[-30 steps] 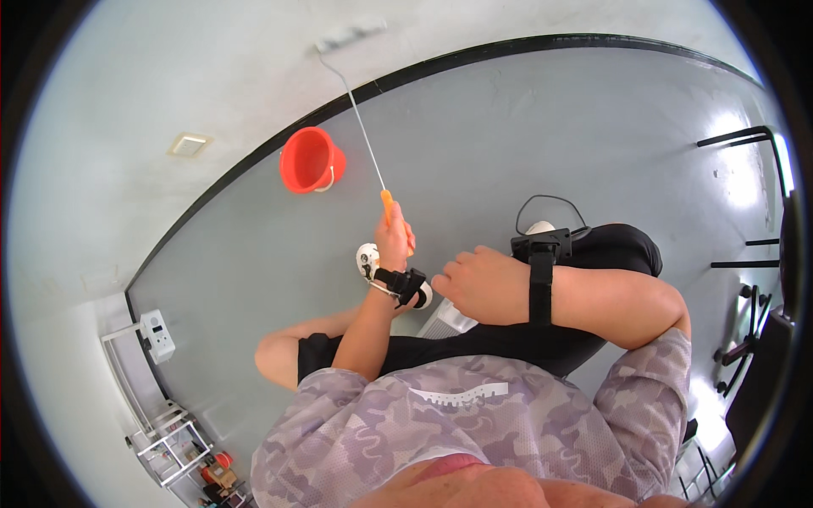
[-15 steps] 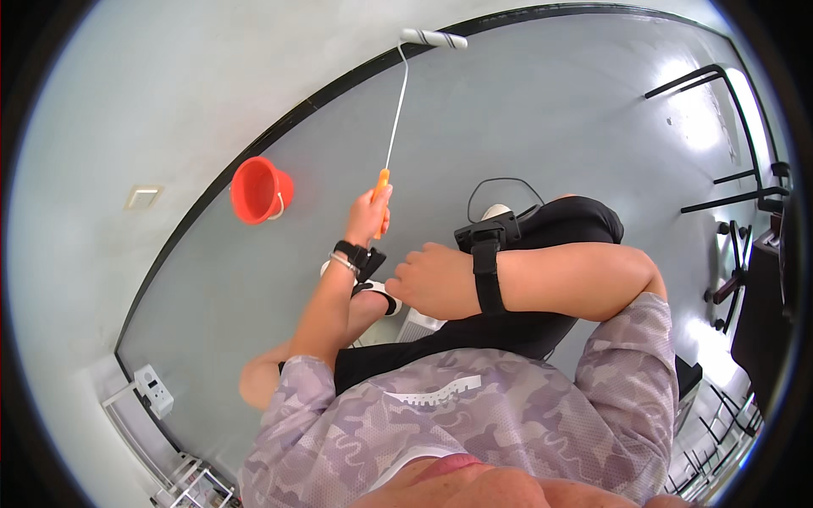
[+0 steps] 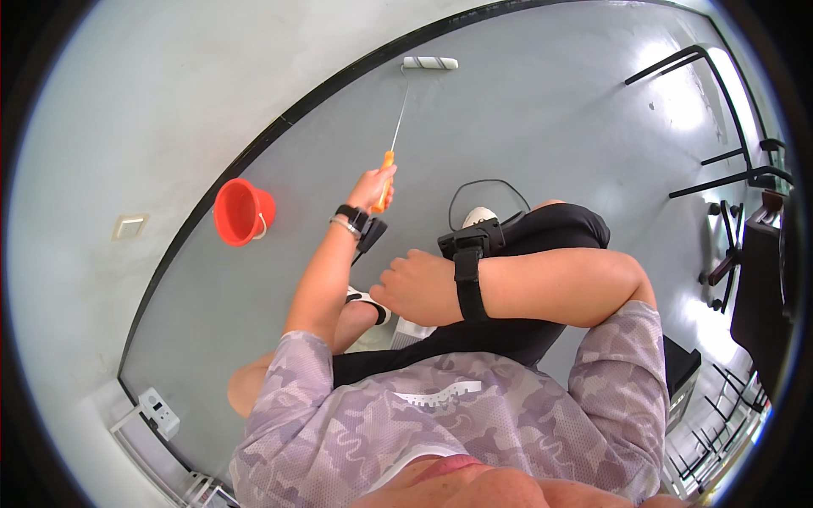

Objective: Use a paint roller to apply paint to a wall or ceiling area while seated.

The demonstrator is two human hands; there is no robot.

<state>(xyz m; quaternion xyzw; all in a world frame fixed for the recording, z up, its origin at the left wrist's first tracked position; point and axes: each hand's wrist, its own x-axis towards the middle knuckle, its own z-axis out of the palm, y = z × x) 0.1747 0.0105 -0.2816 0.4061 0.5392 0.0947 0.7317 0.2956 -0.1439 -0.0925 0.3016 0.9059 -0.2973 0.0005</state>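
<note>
My left hand [image 3: 373, 188] is closed round the orange handle of a paint roller [image 3: 430, 63]. A thin metal rod runs forward from the handle to the white, dark-striped roller sleeve, which is over the grey floor [image 3: 542, 110] close to the dark skirting. Whether the sleeve touches the floor I cannot tell. My right hand [image 3: 417, 286] is over my lap, back upward, its fingers loosely curled with nothing showing in them. The palm is hidden. Left of my left hand stands a red bucket [image 3: 269, 206] with a pale handle, near the wall.
A white wall [image 3: 195, 93] with black skirting [image 3: 284, 124] curves along the left and far side. A wall switch [image 3: 129, 227] and a socket box [image 3: 158, 412] are at the left. Black-legged furniture [image 3: 735, 106] stands at the right. A black cable [image 3: 487, 180] loops near my shoe.
The roller sleeve has come down from the wall base onto the floor side of the skirting. My left hand has shifted slightly forward in view. My right hand stays over my lap.
</note>
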